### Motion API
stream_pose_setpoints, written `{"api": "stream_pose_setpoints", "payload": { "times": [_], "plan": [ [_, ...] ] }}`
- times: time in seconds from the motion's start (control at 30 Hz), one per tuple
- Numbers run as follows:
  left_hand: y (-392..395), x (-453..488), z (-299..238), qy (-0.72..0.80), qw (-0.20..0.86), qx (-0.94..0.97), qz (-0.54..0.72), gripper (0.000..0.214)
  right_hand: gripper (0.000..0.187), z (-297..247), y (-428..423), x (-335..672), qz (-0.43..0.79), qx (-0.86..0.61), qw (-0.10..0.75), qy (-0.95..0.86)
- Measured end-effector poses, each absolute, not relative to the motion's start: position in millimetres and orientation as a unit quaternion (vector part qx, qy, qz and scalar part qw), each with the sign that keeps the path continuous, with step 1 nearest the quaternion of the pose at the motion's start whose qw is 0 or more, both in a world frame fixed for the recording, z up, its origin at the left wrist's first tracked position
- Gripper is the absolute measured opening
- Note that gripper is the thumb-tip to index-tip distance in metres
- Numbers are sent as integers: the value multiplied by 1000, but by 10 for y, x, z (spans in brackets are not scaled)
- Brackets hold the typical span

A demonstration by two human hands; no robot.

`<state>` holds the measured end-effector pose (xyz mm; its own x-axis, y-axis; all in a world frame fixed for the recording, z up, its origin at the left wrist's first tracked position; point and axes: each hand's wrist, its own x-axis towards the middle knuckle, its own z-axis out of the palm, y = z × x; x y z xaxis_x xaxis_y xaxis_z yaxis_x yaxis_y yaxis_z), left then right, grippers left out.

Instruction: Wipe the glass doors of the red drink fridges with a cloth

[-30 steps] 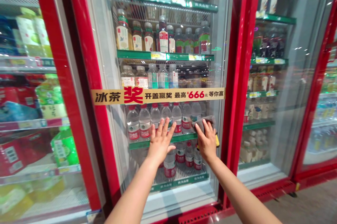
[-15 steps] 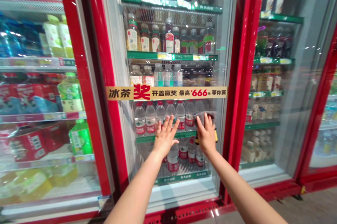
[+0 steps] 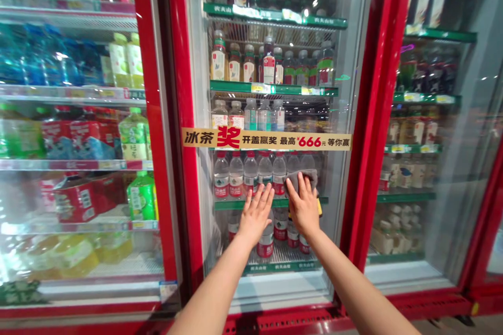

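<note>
My right hand (image 3: pixel 304 208) presses a grey cloth (image 3: pixel 299 181) against the glass door (image 3: pixel 271 225) of a drinks fridge, its fingers spread over the cloth. A black and yellow edge (image 3: pixel 319 208) shows beside that hand; it is partly hidden and I cannot tell whether it belongs to the cloth. To its left, my left hand (image 3: pixel 254 215) is held up with fingers stretched, at or just before the glass, holding nothing. Behind the pane stand water bottles (image 3: pixel 236 177) with red caps and labels. Above both hands, a gold sticker strip (image 3: pixel 267 139) runs across the door.
Red door frames (image 3: pixel 178 115) border the glass on both sides. Left of it is another fridge with green tea bottles (image 3: pixel 133 133) and red drink packs (image 3: pixel 80 201). A further fridge with green shelf edges (image 3: pixel 408 197) stands at the right. Light reflects on the panes.
My right hand and the cloth have slid left across the glass, now in front of bottles seen uncovered before. My left hand sits slightly lower. The view has turned a little left.
</note>
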<state>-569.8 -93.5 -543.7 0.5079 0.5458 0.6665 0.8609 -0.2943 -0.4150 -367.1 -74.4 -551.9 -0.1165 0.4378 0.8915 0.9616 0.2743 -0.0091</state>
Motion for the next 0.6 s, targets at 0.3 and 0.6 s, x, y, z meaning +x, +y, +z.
{"api": "stream_pose_setpoints", "payload": {
  "times": [0.3,0.6],
  "plan": [
    [-1041,-5897,-5415,-472,378,-772,-196,117,80,-5604,-851,-3397,-344,-486,353,-722],
    [-1149,-6190,-5426,-505,372,-754,-194,124,76,-5727,-891,-3954,-357,-413,320,-775]
  ]
}}
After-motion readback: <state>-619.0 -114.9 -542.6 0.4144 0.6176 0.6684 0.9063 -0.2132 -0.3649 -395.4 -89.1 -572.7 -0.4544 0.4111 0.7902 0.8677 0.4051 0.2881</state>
